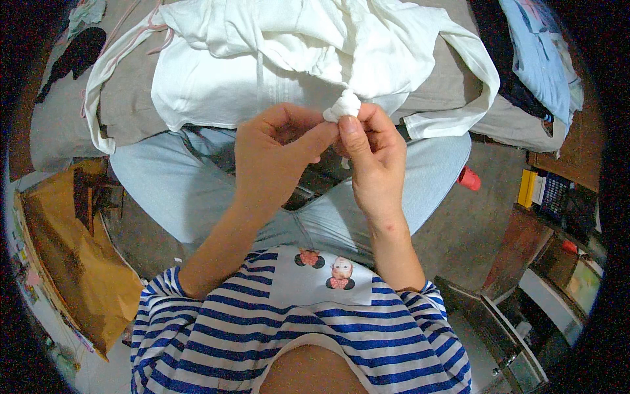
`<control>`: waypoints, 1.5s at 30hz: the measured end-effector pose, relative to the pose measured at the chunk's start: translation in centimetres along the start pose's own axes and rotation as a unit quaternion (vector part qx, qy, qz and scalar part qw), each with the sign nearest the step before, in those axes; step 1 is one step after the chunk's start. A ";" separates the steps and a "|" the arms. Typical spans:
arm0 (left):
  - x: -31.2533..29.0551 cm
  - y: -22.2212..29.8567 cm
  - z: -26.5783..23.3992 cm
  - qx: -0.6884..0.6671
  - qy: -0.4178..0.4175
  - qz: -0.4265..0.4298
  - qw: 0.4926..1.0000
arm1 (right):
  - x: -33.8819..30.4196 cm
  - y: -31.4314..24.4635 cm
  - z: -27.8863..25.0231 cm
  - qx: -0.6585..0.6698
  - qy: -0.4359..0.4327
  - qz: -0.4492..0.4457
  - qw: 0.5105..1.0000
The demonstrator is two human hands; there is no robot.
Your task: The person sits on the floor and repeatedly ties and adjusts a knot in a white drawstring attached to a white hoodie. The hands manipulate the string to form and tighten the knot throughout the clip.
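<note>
My left hand (272,151) and my right hand (377,161) meet above my lap. Between their thumbs and fingers they pinch a small bunched lump of white fabric (343,105). The lump seems to run up into a crumpled white garment (387,59), which lies spread over a grey-beige covered surface ahead of me. A long white sleeve (482,82) bends down on the right, and a narrow white strip (98,98) hangs down on the left. Part of the lump is hidden by my fingertips.
Dark cloth (75,59) lies at the far left, and light blue clothing (539,59) is heaped at the right. A brown paper-like sheet (79,256) stands on the left. On the floor to the right is a red cup-like object (468,178), near a cabinet with a keypad-like item (555,194).
</note>
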State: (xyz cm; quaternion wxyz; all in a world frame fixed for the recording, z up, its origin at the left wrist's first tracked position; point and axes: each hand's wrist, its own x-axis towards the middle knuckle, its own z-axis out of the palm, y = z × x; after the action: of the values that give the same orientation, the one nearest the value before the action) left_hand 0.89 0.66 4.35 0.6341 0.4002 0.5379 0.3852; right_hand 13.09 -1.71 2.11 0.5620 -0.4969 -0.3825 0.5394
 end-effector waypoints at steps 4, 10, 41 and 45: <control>0.0 0.0 -0.2 0.032 -0.005 0.028 0.999 | 0.1 0.8 -0.3 -0.015 0.004 -0.022 1.000; -0.1 0.5 -0.7 0.015 -0.026 0.061 0.998 | 0.2 -0.2 -0.2 0.053 -0.012 0.017 0.998; -0.2 0.0 0.1 0.137 0.095 0.233 0.958 | 0.0 -0.7 0.9 0.113 -0.025 0.085 0.990; -0.3 -0.1 0.2 0.173 0.115 0.254 0.945 | 0.2 -0.7 0.6 0.095 -0.043 0.131 0.986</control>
State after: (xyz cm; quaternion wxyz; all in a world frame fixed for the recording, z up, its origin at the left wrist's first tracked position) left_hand 1.10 0.38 4.42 0.3698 0.5800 0.5459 0.4784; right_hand 12.71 -1.40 2.93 0.5140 -0.4634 -0.2846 0.6633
